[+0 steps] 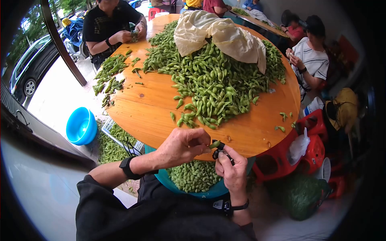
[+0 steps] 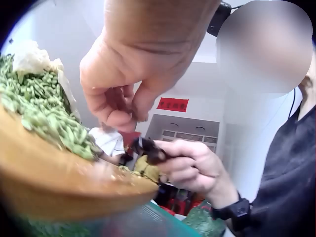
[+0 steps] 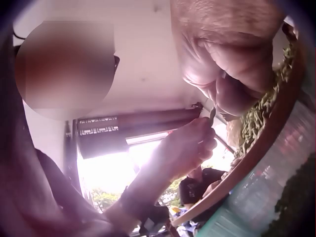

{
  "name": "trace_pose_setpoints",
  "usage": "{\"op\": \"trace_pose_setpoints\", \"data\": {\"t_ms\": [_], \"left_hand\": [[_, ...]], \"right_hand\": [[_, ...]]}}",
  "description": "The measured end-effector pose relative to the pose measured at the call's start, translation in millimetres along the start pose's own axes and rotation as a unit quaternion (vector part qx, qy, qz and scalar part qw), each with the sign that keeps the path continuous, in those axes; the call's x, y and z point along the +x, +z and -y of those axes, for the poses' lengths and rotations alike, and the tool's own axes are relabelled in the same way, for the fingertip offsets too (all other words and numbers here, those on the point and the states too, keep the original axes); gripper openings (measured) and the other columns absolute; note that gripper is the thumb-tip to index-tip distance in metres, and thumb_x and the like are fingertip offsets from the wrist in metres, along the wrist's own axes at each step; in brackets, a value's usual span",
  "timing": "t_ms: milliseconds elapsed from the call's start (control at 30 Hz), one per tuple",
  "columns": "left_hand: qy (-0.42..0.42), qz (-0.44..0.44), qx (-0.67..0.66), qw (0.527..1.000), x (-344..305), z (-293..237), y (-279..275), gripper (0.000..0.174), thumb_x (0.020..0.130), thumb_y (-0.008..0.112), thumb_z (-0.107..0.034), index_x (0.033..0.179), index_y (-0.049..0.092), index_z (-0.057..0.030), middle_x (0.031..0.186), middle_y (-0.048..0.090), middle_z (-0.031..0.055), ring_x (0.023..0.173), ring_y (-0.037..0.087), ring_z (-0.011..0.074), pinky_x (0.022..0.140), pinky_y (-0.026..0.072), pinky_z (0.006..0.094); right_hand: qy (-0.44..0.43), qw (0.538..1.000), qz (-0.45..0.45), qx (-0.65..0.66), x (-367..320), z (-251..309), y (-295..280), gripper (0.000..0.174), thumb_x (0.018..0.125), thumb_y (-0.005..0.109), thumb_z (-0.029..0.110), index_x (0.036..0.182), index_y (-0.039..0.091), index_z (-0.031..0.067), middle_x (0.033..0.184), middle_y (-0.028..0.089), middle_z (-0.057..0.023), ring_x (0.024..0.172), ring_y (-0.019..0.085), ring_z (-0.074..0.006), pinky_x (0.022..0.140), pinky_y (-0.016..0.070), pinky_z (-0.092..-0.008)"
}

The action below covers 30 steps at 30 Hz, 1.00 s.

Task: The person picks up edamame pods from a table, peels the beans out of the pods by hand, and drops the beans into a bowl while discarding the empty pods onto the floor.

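My left hand (image 1: 179,148) pinches one green soybean pod (image 1: 214,145) between thumb and fingertips, just past the front edge of the round wooden table (image 1: 148,110). Close beside it, my right hand (image 1: 233,170) grips a small black hand tool (image 1: 227,154) with its upper end right at the pod. Its exact kind cannot be told, as the fingers cover much of it. In the left wrist view the black tool (image 2: 148,149) stands below the left fingertips. Under both hands, a teal basin (image 1: 207,195) holds many loose pods (image 1: 193,176).
A large heap of soybean pods (image 1: 217,86) covers the table's middle, partly under a cream cloth (image 1: 225,38). A blue basin (image 1: 81,125) and a crate of pods (image 1: 116,146) stand at left. Red stools (image 1: 313,154) are at right. Other people sit around the tables.
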<state>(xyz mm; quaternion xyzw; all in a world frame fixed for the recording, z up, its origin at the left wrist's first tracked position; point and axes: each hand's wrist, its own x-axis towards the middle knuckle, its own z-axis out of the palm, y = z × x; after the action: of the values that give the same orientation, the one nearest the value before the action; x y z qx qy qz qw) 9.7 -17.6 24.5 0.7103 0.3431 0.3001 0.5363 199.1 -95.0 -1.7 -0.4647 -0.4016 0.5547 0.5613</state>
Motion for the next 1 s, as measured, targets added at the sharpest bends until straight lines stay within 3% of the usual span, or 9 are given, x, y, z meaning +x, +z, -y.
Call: {"op": "trace_pose_setpoints", "data": {"t_ms": [33, 67, 167, 433, 633, 767, 833, 867, 1000], "left_hand": [[-0.002, -0.005, -0.048, 0.999, -6.0, 10.0, 7.2, 0.007, 0.09, 0.067, 0.001, 0.092, 0.06, 0.0, 0.087, 0.065, 0.0005, 0.087, 0.063, 0.0057, 0.076, 0.0538, 0.0237], [0.048, -0.046, -0.113, 0.991, -9.1, 21.7, 18.4, 0.01, 0.088, 0.069, 0.0, 0.092, 0.059, -0.0005, 0.074, 0.06, -0.002, 0.069, 0.053, 0.0021, 0.06, 0.0462, 0.0218], [-0.008, -0.037, -0.169, 0.985, -19.4, 30.3, 25.4, 0.009, 0.091, 0.068, 0.001, 0.091, 0.059, -0.0009, 0.09, 0.063, 0.0001, 0.088, 0.06, 0.0049, 0.075, 0.0519, 0.0227], [0.056, -0.116, -0.092, 0.987, -30.1, 34.6, 41.7, 0.01, 0.09, 0.067, 0.003, 0.091, 0.058, -0.0011, 0.087, 0.061, -0.0004, 0.083, 0.057, 0.0037, 0.074, 0.0489, 0.0219], [0.046, -0.098, -0.175, 0.979, -31.9, 38.8, 48.2, 0.013, 0.089, 0.069, 0.002, 0.092, 0.057, -0.0018, 0.08, 0.059, -0.0008, 0.077, 0.056, 0.0045, 0.068, 0.0486, 0.0229], [-0.001, -0.027, -0.387, 0.922, -32.7, 48.4, 51.4, 0.018, 0.089, 0.069, 0.0, 0.096, 0.053, -0.0053, 0.084, 0.06, 0.002, 0.064, 0.056, 0.0107, 0.057, 0.0449, 0.0241], [-0.048, 0.07, -0.601, 0.795, -32.5, 46.1, 54.7, 0.02, 0.091, 0.067, -0.001, 0.101, 0.05, -0.0051, 0.086, 0.061, 0.0036, 0.063, 0.057, 0.0132, 0.055, 0.0453, 0.0258], [-0.047, 0.092, -0.616, 0.781, -32.5, 49.6, 55.0, 0.024, 0.092, 0.065, -0.003, 0.109, 0.049, -0.0048, 0.087, 0.061, 0.0046, 0.063, 0.057, 0.0149, 0.054, 0.0454, 0.0267], [-0.08, 0.05, -0.482, 0.871, -31.9, 52.7, 56.1, 0.029, 0.092, 0.067, -0.007, 0.114, 0.049, -0.0052, 0.087, 0.062, 0.0042, 0.065, 0.059, 0.0164, 0.057, 0.0483, 0.0278]], "right_hand": [[0.039, 0.995, 0.036, 0.079, 0.5, 0.2, 1.6, 0.027, 0.097, 0.053, 0.004, 0.122, 0.058, -0.007, 0.072, 0.05, 0.0021, 0.056, 0.044, -0.0037, 0.048, 0.0348, -0.0203], [0.034, 0.994, 0.063, 0.085, 0.0, -2.8, 1.2, 0.03, 0.099, 0.051, 0.005, 0.126, 0.056, -0.0073, 0.071, 0.047, 0.0034, 0.056, 0.041, -0.0035, 0.048, 0.032, -0.0198], [0.063, 0.99, 0.08, 0.095, 0.3, -6.0, -0.7, 0.03, 0.099, 0.051, 0.004, 0.126, 0.056, -0.0073, 0.071, 0.046, 0.0036, 0.057, 0.042, -0.0037, 0.048, 0.0326, -0.02], [0.08, 0.988, 0.092, 0.095, -0.1, -12.5, -8.0, 0.025, 0.098, 0.054, 0.003, 0.12, 0.058, -0.0077, 0.072, 0.048, 0.0025, 0.056, 0.042, -0.0038, 0.048, 0.0329, -0.0201], [0.057, 0.992, 0.104, 0.048, -3.6, -11.8, -9.2, 0.02, 0.097, 0.054, 0.002, 0.114, 0.061, -0.0069, 0.073, 0.05, 0.002, 0.054, 0.043, -0.004, 0.047, 0.0322, -0.0204], [0.071, 0.981, 0.13, 0.124, -4.7, -10.6, -16.6, 0.016, 0.097, 0.055, 0.002, 0.11, 0.062, -0.0059, 0.075, 0.051, 0.002, 0.054, 0.043, -0.004, 0.046, 0.032, -0.0205], [0.091, 0.972, 0.143, 0.162, -7.4, -11.8, -21.3, 0.015, 0.097, 0.055, 0.002, 0.108, 0.062, -0.0055, 0.076, 0.051, 0.0024, 0.055, 0.043, -0.0033, 0.047, 0.0315, -0.0198], [0.112, 0.961, 0.159, 0.198, -8.2, -12.2, -22.6, 0.014, 0.097, 0.054, 0.001, 0.106, 0.062, -0.0051, 0.078, 0.051, 0.0028, 0.055, 0.042, -0.0027, 0.047, 0.031, -0.019], [0.073, 0.989, 0.123, 0.034, -10.9, -3.1, -14.9, 0.011, 0.094, 0.058, 0.001, 0.103, 0.063, -0.0044, 0.077, 0.055, -0.0015, 0.055, 0.05, -0.0103, 0.049, 0.0379, -0.0245]]}}
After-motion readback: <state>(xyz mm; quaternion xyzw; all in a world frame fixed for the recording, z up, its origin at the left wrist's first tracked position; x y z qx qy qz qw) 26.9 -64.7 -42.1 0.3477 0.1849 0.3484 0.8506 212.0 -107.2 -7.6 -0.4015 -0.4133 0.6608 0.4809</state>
